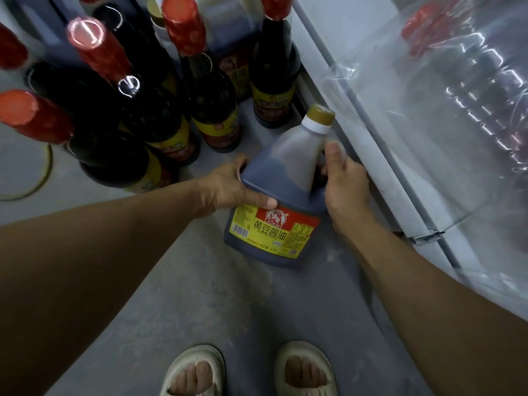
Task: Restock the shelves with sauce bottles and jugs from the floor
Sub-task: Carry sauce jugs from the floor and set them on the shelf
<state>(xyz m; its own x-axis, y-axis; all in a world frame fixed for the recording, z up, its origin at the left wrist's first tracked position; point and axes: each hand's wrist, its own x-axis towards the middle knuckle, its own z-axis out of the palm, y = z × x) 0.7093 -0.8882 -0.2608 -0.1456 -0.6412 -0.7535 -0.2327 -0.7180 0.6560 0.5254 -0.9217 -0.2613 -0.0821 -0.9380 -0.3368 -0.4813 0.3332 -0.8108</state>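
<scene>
Big picture first: the grey floor [200, 295] carries everything here, and the pale shelf unit [371, 155] runs along the right of the jug, its edge close beside it. That closeness looks deliberate to me: stock is staged right where it will go up.

Up on that unit, right of the jug, sits a plastic-wrapped pack [457, 95] of bottles, blurred, with a red cap showing through the film.

Left of the jug and beyond it stands a cluster of tall dark sauce bottles [148, 110] with red caps, upright and tightly grouped, waiting their turn. Behind them, a second big jug [231, 67] is partly hidden.

Now the main event: the soy sauce jug [274, 201], dark liquid, yellow-and-red label facing up toward the camera, gold cap tipped away toward the shelf. Whether its base is on the floor or just lifted, I cannot tell.

Left hand [228, 187] wraps the jug's left shoulder, thumb across the front above the label, fingers curled behind. Right hand [345, 178] grips the handle side near the neck, fingers curled round it. Two hands because it is heavy and full, I'd judge: one carries, one steadies.

Below the jug, two feet in pale slippers [248, 370], planted square for the lift.
</scene>
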